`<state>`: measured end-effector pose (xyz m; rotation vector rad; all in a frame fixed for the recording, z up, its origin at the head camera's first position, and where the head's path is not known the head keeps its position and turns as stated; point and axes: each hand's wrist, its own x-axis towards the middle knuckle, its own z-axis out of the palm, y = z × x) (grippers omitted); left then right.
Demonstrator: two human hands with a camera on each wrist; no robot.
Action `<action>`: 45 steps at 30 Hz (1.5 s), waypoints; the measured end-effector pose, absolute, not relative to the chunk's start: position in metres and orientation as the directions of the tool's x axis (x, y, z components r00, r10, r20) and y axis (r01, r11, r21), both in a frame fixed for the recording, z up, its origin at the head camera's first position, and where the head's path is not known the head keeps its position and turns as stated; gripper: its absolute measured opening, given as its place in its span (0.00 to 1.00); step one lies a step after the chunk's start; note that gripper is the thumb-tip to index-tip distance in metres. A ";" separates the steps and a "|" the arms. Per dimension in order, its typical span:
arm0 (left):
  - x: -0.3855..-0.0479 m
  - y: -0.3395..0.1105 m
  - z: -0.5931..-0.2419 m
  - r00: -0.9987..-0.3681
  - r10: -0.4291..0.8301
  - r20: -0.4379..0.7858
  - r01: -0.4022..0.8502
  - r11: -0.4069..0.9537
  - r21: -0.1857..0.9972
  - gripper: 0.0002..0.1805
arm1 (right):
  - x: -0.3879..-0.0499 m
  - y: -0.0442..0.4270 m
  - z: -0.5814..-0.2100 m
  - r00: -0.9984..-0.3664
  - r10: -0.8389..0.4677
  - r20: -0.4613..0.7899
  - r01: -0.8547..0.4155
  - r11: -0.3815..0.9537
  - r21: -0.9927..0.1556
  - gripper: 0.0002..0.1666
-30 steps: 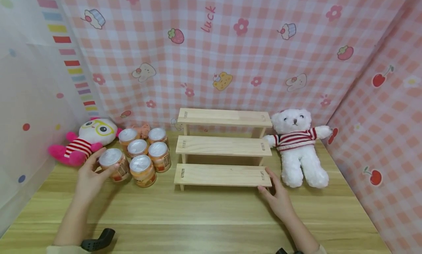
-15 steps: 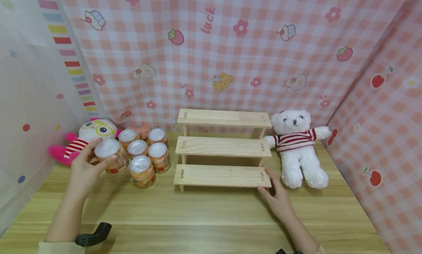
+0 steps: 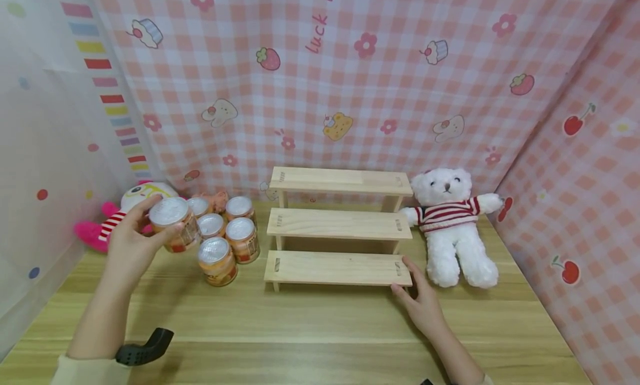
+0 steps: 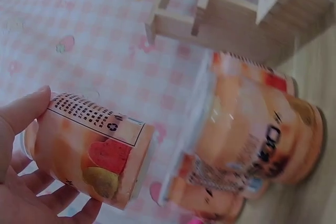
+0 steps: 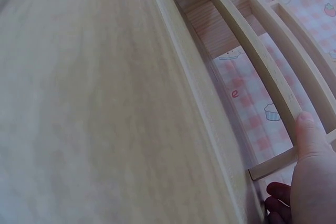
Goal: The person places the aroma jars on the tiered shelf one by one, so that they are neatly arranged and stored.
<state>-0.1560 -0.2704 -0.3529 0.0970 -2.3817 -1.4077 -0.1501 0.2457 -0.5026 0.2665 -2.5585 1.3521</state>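
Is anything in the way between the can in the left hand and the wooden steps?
Yes. A group of five other cans stands on the table between the held can in the left hand and the wooden steps. A straight, low path looks blocked, but nothing visible blocks going over them.

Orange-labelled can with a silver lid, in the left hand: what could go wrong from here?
The left hand holds this can close to similar orange, silver-topped cans; moving it sideways might topple one. The right hand grips the right end of the pale wooden three-tier rack; a push there might shift it.
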 end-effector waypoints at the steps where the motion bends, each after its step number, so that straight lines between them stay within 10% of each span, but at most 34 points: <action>1: -0.157 -0.268 -0.350 -0.931 -0.237 0.278 0.134 0.486 0.864 0.40 | -0.150 0.246 -0.503 -0.956 -0.050 0.290 -0.268 0.558 -0.785 0.39; 45: -0.205 -0.118 -0.299 -0.953 0.165 0.253 0.286 0.225 0.931 0.37 | -0.150 0.245 -0.501 -0.954 -0.052 0.294 -0.273 0.552 -0.788 0.38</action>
